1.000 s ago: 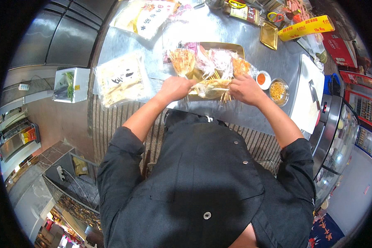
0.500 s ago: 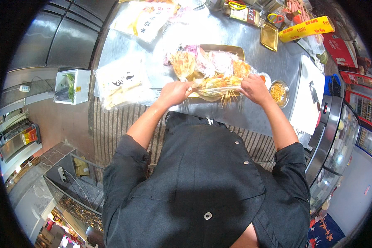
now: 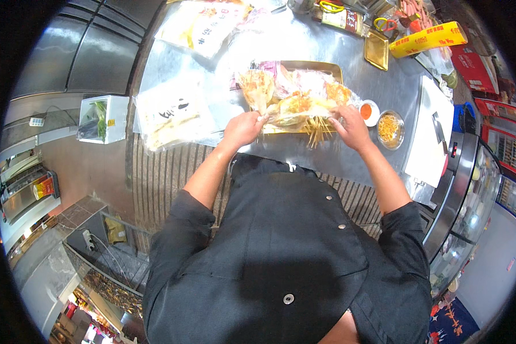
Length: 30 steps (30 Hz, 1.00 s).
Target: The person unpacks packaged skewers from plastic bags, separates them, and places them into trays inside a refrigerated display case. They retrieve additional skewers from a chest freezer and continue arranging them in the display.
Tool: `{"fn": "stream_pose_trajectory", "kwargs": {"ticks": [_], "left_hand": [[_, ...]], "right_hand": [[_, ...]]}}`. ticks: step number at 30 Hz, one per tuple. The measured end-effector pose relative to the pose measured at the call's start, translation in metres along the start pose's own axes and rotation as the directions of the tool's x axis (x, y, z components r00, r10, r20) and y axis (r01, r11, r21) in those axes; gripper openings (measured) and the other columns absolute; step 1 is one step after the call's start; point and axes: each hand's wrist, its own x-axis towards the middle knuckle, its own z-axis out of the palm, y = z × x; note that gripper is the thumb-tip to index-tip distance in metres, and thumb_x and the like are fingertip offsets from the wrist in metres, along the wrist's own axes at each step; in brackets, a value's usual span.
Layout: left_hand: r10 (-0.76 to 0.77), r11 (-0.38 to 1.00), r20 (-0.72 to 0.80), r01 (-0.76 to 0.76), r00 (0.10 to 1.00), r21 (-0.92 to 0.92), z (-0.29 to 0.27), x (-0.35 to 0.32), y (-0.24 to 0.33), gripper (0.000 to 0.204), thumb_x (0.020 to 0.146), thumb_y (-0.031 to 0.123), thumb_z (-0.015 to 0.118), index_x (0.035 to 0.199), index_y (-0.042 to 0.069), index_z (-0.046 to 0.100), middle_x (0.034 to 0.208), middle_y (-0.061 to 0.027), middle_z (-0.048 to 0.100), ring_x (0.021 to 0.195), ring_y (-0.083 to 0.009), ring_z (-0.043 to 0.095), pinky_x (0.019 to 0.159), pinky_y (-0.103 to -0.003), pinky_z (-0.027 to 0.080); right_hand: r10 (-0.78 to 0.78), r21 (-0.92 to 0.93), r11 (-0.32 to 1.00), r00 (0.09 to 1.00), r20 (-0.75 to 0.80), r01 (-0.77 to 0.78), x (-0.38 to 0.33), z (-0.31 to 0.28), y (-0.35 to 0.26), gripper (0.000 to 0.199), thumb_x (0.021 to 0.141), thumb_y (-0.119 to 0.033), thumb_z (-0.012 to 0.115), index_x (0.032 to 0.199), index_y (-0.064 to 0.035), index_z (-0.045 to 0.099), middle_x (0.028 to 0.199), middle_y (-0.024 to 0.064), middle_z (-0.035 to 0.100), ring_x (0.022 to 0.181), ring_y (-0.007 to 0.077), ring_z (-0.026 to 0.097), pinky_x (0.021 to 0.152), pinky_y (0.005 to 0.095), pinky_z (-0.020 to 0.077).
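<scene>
My left hand (image 3: 243, 129) is closed on the left end of a clear plastic wrapping, thumb and fingers pinched together. At the other end, my right hand (image 3: 352, 127) pinches the same clear plastic. Between them lies a bundle of orange-yellow skewered food (image 3: 297, 105), the plastic around it, with thin skewer sticks (image 3: 317, 129) poking out toward me. Under and behind it sits a gold tray (image 3: 333, 67) holding more plastic-wrapped bundles. One fan-shaped bundle (image 3: 255, 87) stands just beyond my left hand. Glare hides the exact folds of the plastic.
Right of my right hand stand a small bowl of red sauce (image 3: 367, 112) and a bowl of yellow shreds (image 3: 389, 129). A knife (image 3: 438, 127) rests on a white board (image 3: 424, 140). To the left lies a clear food packet (image 3: 172, 112); a yellow box (image 3: 427, 39) is at the far right.
My right hand has shifted slightly down, and its grip on the plastic looks lower. The stretched plastic appears slacker, and the red sauce bowl shows more fully. The left hand has barely moved.
</scene>
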Motion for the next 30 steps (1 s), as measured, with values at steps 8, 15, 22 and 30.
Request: {"fn": "stream_pose_trajectory", "kwargs": {"ticks": [8,15,22,30], "left_hand": [[-0.007,1.000,-0.036,0.006,0.999,-0.023,0.011,0.003,0.019,0.041,0.105,0.042,0.051,0.112,0.008,0.074,0.095,-0.0249,0.074,0.093,-0.0445,0.071,0.080,-0.056,0.054],[0.030,0.992,-0.159,-0.049,0.987,-0.118,0.008,-0.009,0.028,0.030,0.102,0.033,0.054,0.120,0.018,0.073,0.096,-0.0214,0.074,0.092,-0.0432,0.071,0.078,-0.056,0.055],[-0.031,0.998,-0.093,0.025,0.995,-0.064,0.019,-0.008,0.027,0.036,0.102,0.032,0.054,0.115,0.003,0.071,0.096,-0.0263,0.073,0.093,-0.0457,0.070,0.082,-0.057,0.054],[-0.058,0.911,-0.133,-0.002,0.989,-0.413,0.056,0.015,-0.003,0.042,0.104,0.032,0.058,0.085,-0.003,0.073,0.074,-0.0207,0.071,0.068,-0.0347,0.068,0.068,-0.047,0.051]], "right_hand": [[-0.180,-0.162,0.974,0.977,-0.116,0.160,0.031,0.065,-0.084,0.030,0.087,-0.020,0.076,0.114,-0.0096,0.069,0.114,0.0105,0.065,0.109,0.0321,0.062,0.093,0.0434,0.0503],[0.169,0.007,0.985,0.971,-0.170,-0.171,0.033,0.094,-0.095,0.035,0.088,-0.022,0.078,0.118,-0.0097,0.067,0.106,0.0135,0.063,0.097,0.0346,0.063,0.081,0.0461,0.0517],[0.096,0.127,0.988,0.993,-0.067,-0.087,0.030,0.103,-0.098,0.018,0.094,-0.022,0.073,0.102,-0.0084,0.063,0.097,0.0140,0.064,0.090,0.0377,0.066,0.075,0.0497,0.0526],[0.089,-0.030,0.996,0.977,0.192,-0.085,0.015,0.113,-0.093,0.027,0.104,-0.031,0.057,0.090,-0.0077,0.058,0.084,0.0170,0.068,0.076,0.0394,0.069,0.064,0.0504,0.0535]]}}
